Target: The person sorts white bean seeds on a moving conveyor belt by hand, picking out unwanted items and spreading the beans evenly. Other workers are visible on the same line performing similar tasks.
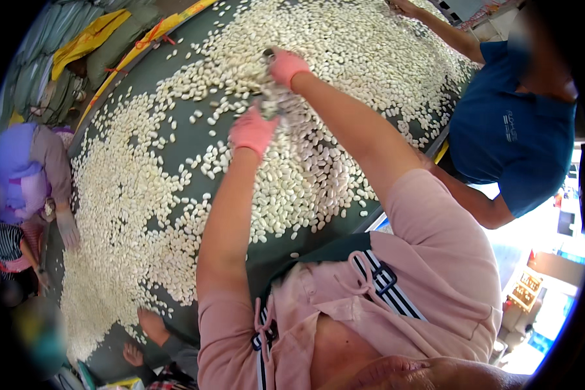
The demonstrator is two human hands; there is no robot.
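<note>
White beans (286, 195), large and oval, lie in a broad spread over a dark green work surface (198, 107). My left hand (250, 132), in a pink glove with greyish fingertips, is low among the beans with its fingers apart and partly smeared by motion. Farther off and to the right, my right hand (287, 67) wears a matching glove and touches the bean layer. Its fingers bend away from view, with a dark patch at the tips, so their grip is hidden. Some beans between the two hands are blurred by motion.
A co-worker in a blue shirt (510, 123) stands at the right edge, an arm over the beans. Another person's gloved hand (67, 229) is at the left, and a co-worker's bare hand (152, 325) at lower left. A yellow edge strip (169, 26) and stacked sacks (29, 65) lie beyond.
</note>
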